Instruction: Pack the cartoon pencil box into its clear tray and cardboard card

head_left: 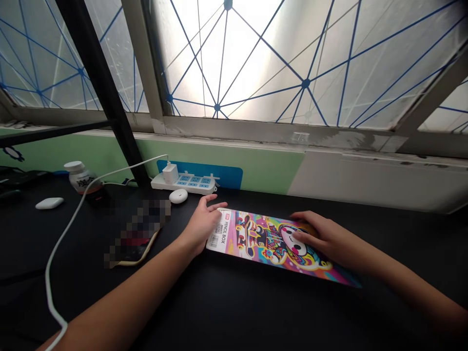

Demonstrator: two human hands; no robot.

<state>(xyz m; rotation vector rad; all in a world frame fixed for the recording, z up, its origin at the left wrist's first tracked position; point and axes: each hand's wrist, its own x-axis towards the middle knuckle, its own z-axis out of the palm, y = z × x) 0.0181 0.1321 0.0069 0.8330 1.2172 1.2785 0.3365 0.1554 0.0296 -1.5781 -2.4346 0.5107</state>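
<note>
A colourful pencil box (270, 241) with a cartoon character and a white "PENCIL BOX" label lies lengthwise between my two hands, low over the black table. My left hand (204, 222) grips its left end by the label, with a couple of fingers stretched out past the corner. Across the right end, my right hand (320, 234) has its thumb on the printed face and its other fingers over the far edge. Part of the box's right end is hidden under that hand.
On the black table (234, 312) a phone (141, 243), partly pixelated, lies left of my left forearm. Behind it are a round white case (178, 196) and a power strip (185, 184) with a charger. A white cable (54, 258) crosses my forearm. A white bottle (82, 178) stands further left.
</note>
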